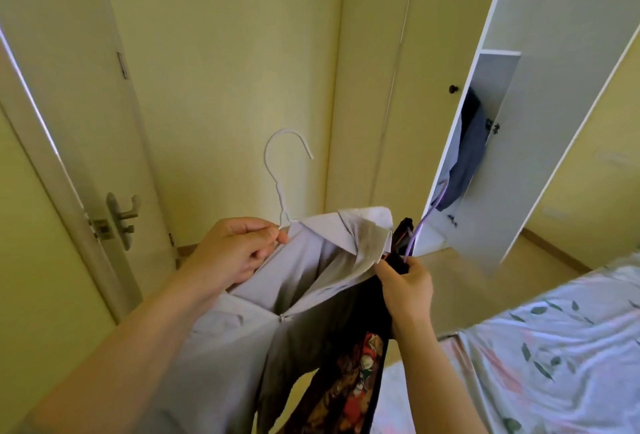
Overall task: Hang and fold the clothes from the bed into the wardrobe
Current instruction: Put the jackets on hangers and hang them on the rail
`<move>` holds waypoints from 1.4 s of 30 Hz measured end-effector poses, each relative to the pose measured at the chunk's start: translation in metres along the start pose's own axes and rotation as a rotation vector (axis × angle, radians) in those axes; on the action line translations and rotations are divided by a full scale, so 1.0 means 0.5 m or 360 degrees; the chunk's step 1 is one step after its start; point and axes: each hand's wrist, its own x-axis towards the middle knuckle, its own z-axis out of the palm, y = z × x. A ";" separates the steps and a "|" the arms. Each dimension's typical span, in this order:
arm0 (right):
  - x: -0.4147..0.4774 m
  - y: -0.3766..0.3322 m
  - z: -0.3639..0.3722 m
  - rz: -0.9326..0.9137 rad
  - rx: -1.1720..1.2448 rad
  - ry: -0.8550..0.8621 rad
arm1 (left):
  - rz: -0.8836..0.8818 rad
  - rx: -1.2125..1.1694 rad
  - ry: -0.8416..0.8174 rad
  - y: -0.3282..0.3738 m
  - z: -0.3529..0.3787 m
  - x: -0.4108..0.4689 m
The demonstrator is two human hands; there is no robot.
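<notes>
The left hand (239,253) pinches the neck of a thin white wire hanger (287,163) between thumb and curled fingers, just under the hook. A pale grey collared shirt (294,295) sits on that hanger, its collar spread and its front partly open, and it hangs down between the two forearms. The right hand (405,284) is closed round the base of a slim purple hanger (426,219), which carries a black garment with a red and orange printed pattern (353,381). This garment hangs just beside the shirt and touches it. How squarely it sits on the hanger cannot be told, since the shirt hides most of its top.

The tall white wardrobe (498,87) stands ahead and to the right with its door swung open. A dark blue garment (467,156) already hangs inside. The purple hanger's hook points towards that opening but is not yet on a rail, and the rail itself is not visible.

The bed with its pale leaf-patterned sheet (554,347) lies at lower right. The part in view shows only the sheet, and whether clothes remain elsewhere on it cannot be told.

I judge the task to be partway through. One piece is apparently hung, and two more are on hangers and ready to go in. Hooking both onto the rail is still to do, and no folded clothes are visible anywhere, so that part seems still outstanding.
</notes>
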 end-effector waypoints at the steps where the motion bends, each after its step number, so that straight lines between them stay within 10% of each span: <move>1: 0.025 0.003 0.015 -0.0010 0.0000 -0.0013 | -0.0003 -0.0001 -0.0024 -0.003 0.001 0.028; 12: 0.254 -0.006 0.082 0.0068 -0.0125 -0.0098 | -0.0115 0.0134 -0.0065 -0.048 0.025 0.310; 42: 0.548 -0.031 0.038 -0.0100 -0.0364 0.1062 | -0.0312 0.0016 -0.1127 -0.141 0.274 0.877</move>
